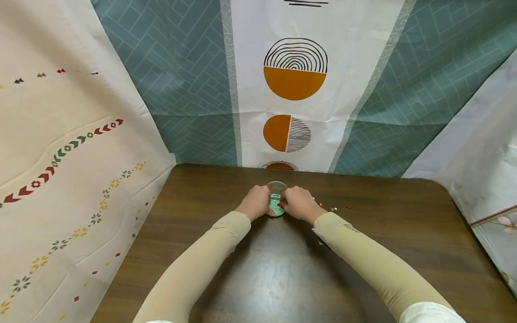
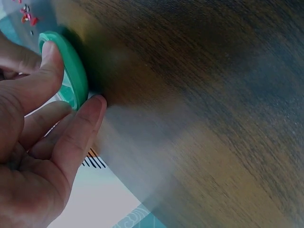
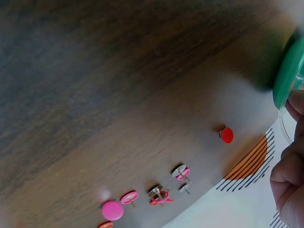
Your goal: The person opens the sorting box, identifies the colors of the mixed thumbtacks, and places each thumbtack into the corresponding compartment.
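A small round container with a green base [image 1: 276,205] and a clear upright part [image 1: 277,185] stands toward the back of the table. My left hand [image 1: 258,200] grips its left side, thumb over the green rim [image 2: 76,71] and fingers beneath in the left wrist view. At the container's right side is my right hand [image 1: 300,202], fingers curled. A red thumbtack [image 1: 279,205] shows at its fingertips, over the green base. In the right wrist view the right hand [image 3: 292,166] overlaps the green edge [image 3: 287,76], and much of its grip is hidden.
Several loose thumbtacks lie on the table right of the container, among them a red one [image 3: 227,135] and a pink one [image 3: 112,210]. The brown wooden table [image 1: 274,278] meets a patterned curtain [image 1: 194,112] close behind the container. Another cloth [image 1: 81,215] hangs along the left edge.
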The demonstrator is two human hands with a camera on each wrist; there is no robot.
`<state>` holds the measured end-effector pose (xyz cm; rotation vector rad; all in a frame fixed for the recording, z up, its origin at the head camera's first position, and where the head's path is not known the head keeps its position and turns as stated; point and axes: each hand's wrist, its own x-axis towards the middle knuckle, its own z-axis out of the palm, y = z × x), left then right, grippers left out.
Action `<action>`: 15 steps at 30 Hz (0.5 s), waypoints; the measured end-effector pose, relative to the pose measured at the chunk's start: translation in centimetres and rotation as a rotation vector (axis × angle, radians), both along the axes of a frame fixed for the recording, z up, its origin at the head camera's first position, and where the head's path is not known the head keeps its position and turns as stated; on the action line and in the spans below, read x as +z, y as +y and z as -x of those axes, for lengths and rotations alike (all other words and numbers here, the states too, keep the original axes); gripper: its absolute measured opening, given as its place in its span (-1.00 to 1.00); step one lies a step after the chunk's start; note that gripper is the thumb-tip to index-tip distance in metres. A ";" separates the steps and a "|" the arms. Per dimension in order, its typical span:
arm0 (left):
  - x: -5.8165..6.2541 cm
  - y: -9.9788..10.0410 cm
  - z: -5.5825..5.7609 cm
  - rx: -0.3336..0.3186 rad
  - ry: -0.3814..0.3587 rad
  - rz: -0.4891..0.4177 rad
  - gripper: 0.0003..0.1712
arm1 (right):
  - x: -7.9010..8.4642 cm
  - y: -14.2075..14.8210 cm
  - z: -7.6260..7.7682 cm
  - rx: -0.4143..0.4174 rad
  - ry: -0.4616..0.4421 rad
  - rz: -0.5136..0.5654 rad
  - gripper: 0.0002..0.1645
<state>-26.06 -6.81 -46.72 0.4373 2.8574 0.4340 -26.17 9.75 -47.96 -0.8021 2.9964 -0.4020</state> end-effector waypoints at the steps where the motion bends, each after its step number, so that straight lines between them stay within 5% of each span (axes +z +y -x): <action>1: 0.0 0.1 0.0 0.000 -0.003 -0.007 -0.57 | 0.1 0.3 -0.1 -0.002 0.004 0.017 -0.86; 7: -0.3 0.4 0.2 -0.002 0.015 -0.028 -0.57 | 2.0 4.1 0.5 -0.070 0.012 0.125 -0.83; 15: -0.5 0.2 0.1 0.007 0.026 -0.037 -0.60 | 4.6 11.3 1.8 -0.274 0.009 0.231 -0.82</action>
